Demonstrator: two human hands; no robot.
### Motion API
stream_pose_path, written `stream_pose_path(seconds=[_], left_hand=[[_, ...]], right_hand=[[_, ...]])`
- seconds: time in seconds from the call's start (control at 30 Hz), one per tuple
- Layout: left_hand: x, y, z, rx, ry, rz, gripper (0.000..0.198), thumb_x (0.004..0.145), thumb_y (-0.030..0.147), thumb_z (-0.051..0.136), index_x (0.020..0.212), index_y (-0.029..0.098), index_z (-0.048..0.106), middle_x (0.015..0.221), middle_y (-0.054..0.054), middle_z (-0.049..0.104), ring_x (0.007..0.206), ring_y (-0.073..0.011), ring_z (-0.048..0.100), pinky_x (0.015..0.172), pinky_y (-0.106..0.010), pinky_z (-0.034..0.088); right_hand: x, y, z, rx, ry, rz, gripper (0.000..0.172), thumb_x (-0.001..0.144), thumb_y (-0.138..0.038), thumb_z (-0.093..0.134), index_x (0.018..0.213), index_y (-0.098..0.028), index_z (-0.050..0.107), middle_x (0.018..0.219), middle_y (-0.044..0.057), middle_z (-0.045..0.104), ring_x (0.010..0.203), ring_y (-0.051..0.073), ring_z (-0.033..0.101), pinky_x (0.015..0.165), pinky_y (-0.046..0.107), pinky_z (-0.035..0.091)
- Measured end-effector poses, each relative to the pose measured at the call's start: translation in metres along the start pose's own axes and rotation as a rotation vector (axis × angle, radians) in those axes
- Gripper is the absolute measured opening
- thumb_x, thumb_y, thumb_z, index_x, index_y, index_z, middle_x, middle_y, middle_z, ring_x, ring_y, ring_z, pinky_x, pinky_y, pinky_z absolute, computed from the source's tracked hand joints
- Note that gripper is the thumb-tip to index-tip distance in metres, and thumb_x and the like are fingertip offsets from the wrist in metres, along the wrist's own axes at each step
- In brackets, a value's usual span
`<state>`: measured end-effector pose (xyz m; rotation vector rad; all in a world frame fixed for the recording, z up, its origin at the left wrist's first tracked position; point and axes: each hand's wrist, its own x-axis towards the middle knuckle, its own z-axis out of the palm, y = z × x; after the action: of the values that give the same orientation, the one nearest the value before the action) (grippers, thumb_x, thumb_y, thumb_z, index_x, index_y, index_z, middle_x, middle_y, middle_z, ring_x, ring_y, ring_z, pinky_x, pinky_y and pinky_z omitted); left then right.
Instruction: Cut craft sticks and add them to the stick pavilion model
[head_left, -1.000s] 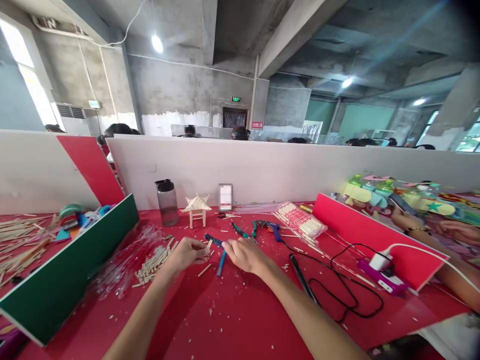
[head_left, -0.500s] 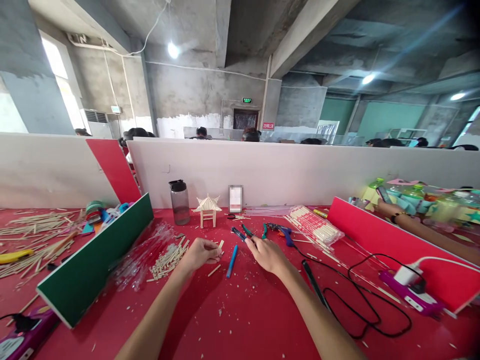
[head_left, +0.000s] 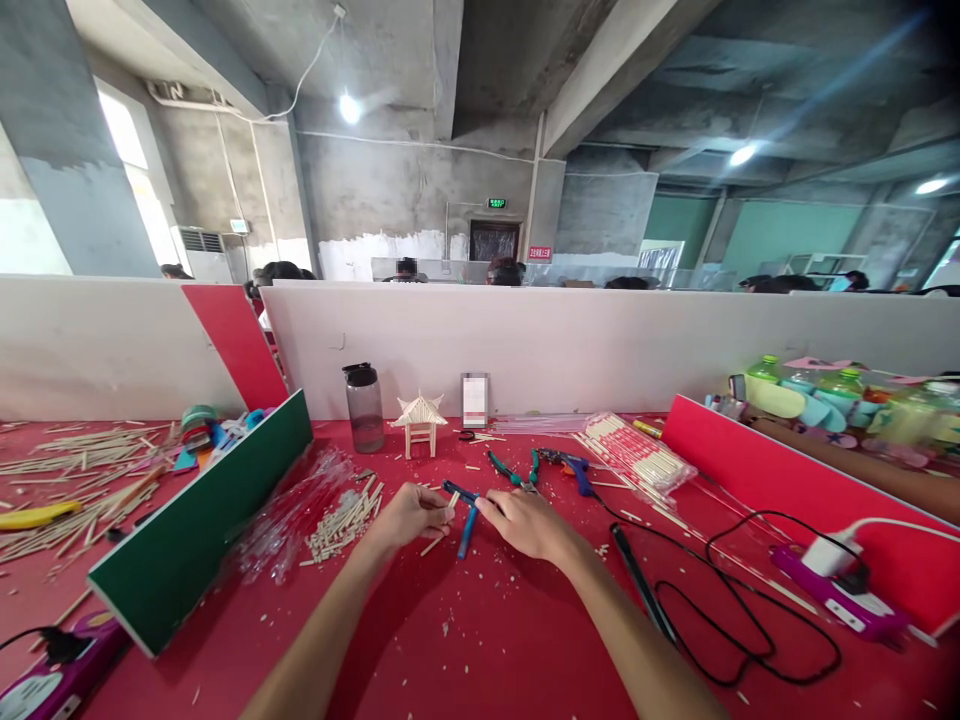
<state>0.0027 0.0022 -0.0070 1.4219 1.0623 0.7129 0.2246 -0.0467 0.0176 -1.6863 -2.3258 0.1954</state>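
My left hand (head_left: 417, 513) is closed, pinching a short wooden stick (head_left: 454, 499) that points upward. My right hand (head_left: 526, 520) is wrapped around a slim dark blue utility knife (head_left: 461, 493), whose front end reaches left towards the stick; whether they touch I cannot tell. Under the knife a blue pen-like rod (head_left: 467, 533) lies on the red table (head_left: 450, 640). Another short stick (head_left: 432, 546) lies beside my left hand. Green-handled pliers (head_left: 517, 474) lie open just beyond my right hand. Further back stands a small wooden pavilion model (head_left: 420, 424).
A water bottle (head_left: 364, 408) and a phone (head_left: 475, 400) stand at the back. Cut sticks (head_left: 345, 522) pile at left, near a green divider (head_left: 202, 520). At right lie a glue gun (head_left: 574, 470), packed sticks (head_left: 637, 450) and looping cable (head_left: 750, 640). Another person's arm (head_left: 847, 470) shows beyond the red divider (head_left: 787, 500).
My right hand has brought the utility knife left and nearer, up to the stick in my left hand. The view has shifted slightly. The other person's hand has changed position.
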Motion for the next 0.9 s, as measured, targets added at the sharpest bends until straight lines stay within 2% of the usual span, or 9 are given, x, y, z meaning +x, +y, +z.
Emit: stream_pose_path(seconds=[0.27,0.6,0.9], left_hand=[[-0.0017,0.0018,0.0011,-0.024,-0.01,0.012,0.049,0.049,0.055,0.086,0.064,0.011,0.07,0.064,-0.005,0.067,0.063,-0.0166,0.064,0.065,-0.028,0.052],[-0.0044,0.0023,-0.0014,-0.014,-0.047,-0.011,0.051,0.051,0.056,0.085,0.068,0.01,0.072,0.066,-0.007,0.07,0.061,-0.0153,0.063,0.067,-0.028,0.053],[-0.007,0.0037,-0.0007,0.039,-0.029,-0.005,0.05,0.053,0.057,0.083,0.068,0.01,0.072,0.066,-0.008,0.07,0.06,-0.017,0.063,0.068,-0.031,0.054]], right_hand=[[-0.0018,-0.0023,-0.0013,-0.038,0.043,-0.02,0.058,0.102,-0.054,0.02,0.093,-0.022,0.069,0.093,0.009,0.075,0.092,0.024,0.069,0.073,0.026,0.038],[-0.0042,-0.0008,-0.0027,0.021,-0.012,-0.021,0.057,0.102,-0.054,0.021,0.094,-0.023,0.068,0.091,0.007,0.075,0.091,0.024,0.069,0.07,0.026,0.036],[-0.0049,0.0017,-0.0028,0.008,-0.016,-0.064,0.056,0.102,-0.052,0.022,0.093,-0.023,0.068,0.091,0.007,0.075,0.089,0.024,0.069,0.069,0.026,0.035]])
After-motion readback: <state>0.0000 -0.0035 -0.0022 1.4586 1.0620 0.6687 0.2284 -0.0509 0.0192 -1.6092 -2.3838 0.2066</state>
